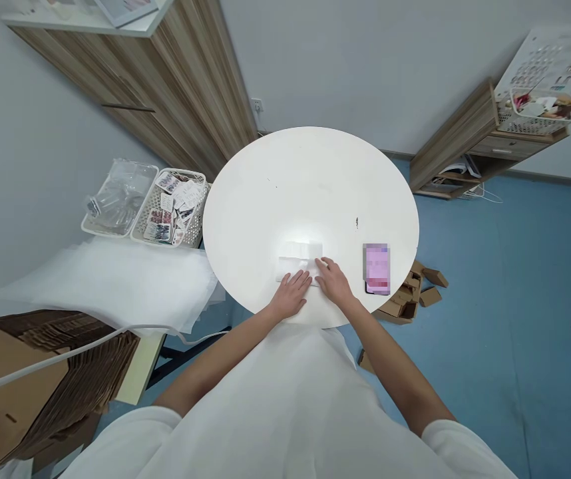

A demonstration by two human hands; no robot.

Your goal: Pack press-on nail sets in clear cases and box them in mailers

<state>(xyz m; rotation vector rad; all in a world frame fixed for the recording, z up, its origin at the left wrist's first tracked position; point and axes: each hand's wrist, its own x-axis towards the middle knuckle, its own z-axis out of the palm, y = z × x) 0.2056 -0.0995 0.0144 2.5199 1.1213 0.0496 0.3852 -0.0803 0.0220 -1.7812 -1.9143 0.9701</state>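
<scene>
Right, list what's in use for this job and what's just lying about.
In use:
white sheet, touched by left hand and right hand
round table

Apparently just lying about:
phone
basket of cards
basket of clear plastic
cardboard boxes on floor

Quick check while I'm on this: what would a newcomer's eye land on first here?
Probably the big white table in the middle, with the left hand and right hand touching a small whitish sheet near its front edge. Then the pink-purple phone right of the hands, and the brown cardboard stack at lower left.
</scene>
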